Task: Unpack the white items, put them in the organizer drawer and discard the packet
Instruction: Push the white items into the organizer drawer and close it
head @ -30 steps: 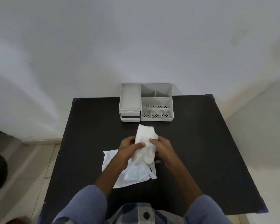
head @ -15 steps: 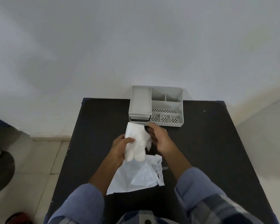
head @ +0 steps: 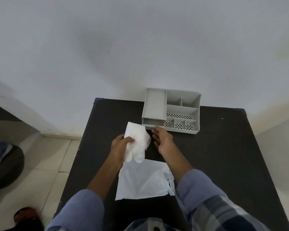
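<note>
On the black table (head: 223, 155), seen from the head view, the white items (head: 135, 142) are held as one soft bundle just above the middle of the top, at about 7 o'clock from the organizer (head: 182, 112). The bundle is pinched by the left hand (head: 119, 147), thumb over its near face and fingers curled behind it. The right hand (head: 162, 139) is shown just beside the bundle at its 3 o'clock, fingers loosely spread and reaching forward, tips at or touching the front of the drawer (head: 153, 122); whether a grip is made cannot be told. The drawer is seen partly pulled out at the organizer's lower left, and nothing is seen inside it.

The bundle is judged light, limp and compressible, like folded cloth or padding, neither fragile nor slippery. It is best taken across its middle, where the folds are gathered, so that the loose lower lobes do not sag or unfold; some squeezing may be needed for the shallow drawer.

The packet (head: 140, 180) is left flat on the table at 6 o'clock from the bundle, between the forearms, with a torn strip at its right edge. It is judged thin, crinkly and very light, and is easily lifted by any corner.

The tabletop is matte, dark and otherwise bare. The organizer is set at 12 o'clock against a plain pale wall (head: 140, 47). A tiled floor (head: 45, 164) is seen at 9 o'clock, with a dark round object (head: 7, 167) of uncertain kind.
</note>
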